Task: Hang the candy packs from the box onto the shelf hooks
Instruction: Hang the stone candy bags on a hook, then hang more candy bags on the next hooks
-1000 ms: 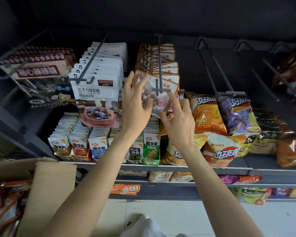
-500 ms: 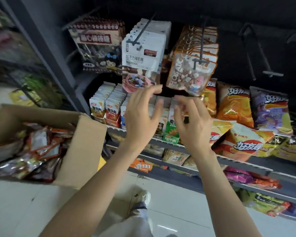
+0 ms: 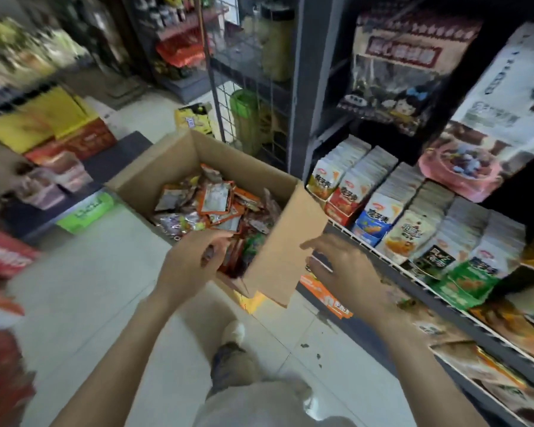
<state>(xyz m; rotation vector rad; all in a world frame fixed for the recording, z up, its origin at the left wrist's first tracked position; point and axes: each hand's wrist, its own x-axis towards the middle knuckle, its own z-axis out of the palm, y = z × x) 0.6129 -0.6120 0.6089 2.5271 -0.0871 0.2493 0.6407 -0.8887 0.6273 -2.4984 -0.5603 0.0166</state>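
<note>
Many orange-edged candy packs (image 3: 216, 200) are lying jumbled in the cardboard box (image 3: 278, 257); left hand (image 3: 191, 260) and right hand (image 3: 342, 269) are hovering loosely open, empty; print is blurring.

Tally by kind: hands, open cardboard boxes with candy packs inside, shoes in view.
Hands: 2, the left hand and the right hand
Open cardboard box: 1
Shoe: 1
Total: 4
</note>
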